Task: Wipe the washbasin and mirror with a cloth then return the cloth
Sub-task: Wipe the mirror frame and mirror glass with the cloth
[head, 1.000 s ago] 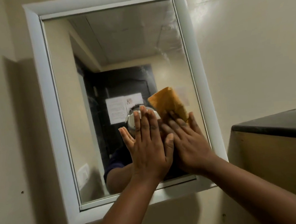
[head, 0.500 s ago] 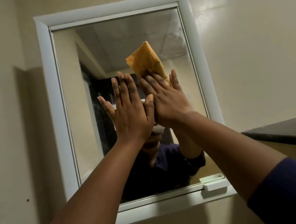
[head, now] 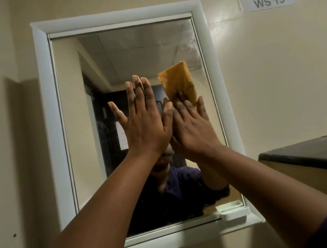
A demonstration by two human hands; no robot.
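Note:
A white-framed mirror (head: 122,51) hangs on the beige wall in front of me. My right hand (head: 191,129) presses a folded orange cloth (head: 178,82) flat against the glass, right of centre, with straight fingers; the cloth's lower part is hidden under the fingers. My left hand (head: 144,123) lies flat with spread, straight fingers just left of the right hand, its thumb overlapping it. The washbasin is out of view.
A black-topped ledge (head: 311,154) juts out at the right, below mirror height. A label reading WS 13 (head: 266,0) is stuck on the wall at the upper right. A small white tray (head: 236,213) sits at the mirror frame's lower right corner.
Both hands with the cloth rose from the mirror's lower part to its upper middle, then shifted slightly down and to the right.

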